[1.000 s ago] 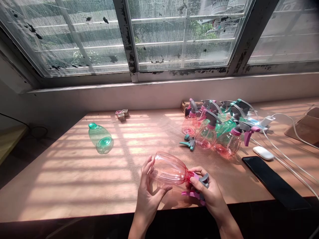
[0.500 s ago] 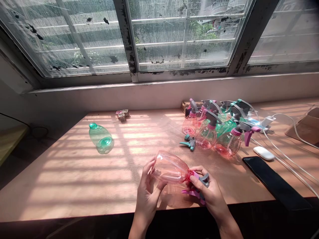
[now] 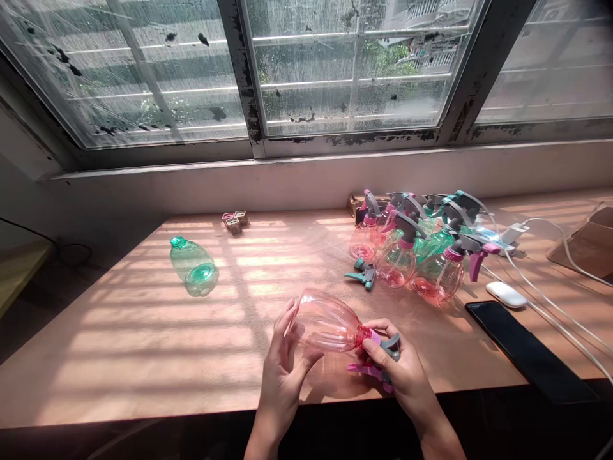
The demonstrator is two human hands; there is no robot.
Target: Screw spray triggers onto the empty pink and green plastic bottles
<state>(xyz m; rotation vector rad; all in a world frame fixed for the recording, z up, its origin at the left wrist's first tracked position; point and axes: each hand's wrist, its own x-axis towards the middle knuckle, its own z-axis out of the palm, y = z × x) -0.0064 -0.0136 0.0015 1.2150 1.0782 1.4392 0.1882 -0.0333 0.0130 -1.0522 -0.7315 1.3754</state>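
Lying on its side in the air above the table's front edge is a clear pink spray bottle (image 3: 328, 321), its base to the left. My left hand (image 3: 282, 370) cups the base, fingers behind and thumb below. At the neck my right hand (image 3: 402, 367) pinches a pink and grey trigger spray head (image 3: 376, 337), which sits against the bottle's mouth; how far it is screwed on I cannot tell. The trigger hangs below, pointing left. Beyond my right hand, a green and grey spray head (image 3: 364, 275) lies loose on the table.
Several pink and green spray bottles (image 3: 438, 275) stand grouped at right. A green bottle without a head (image 3: 192, 263) is at left, near small blocks (image 3: 234, 221). A black phone (image 3: 527, 351), white mouse (image 3: 506, 294) and white cables (image 3: 560, 313) occupy the right side.
Both hands and the bottle have barely moved. My left fingers and thumb sit slightly looser around the base; the spray head has shifted a little left.
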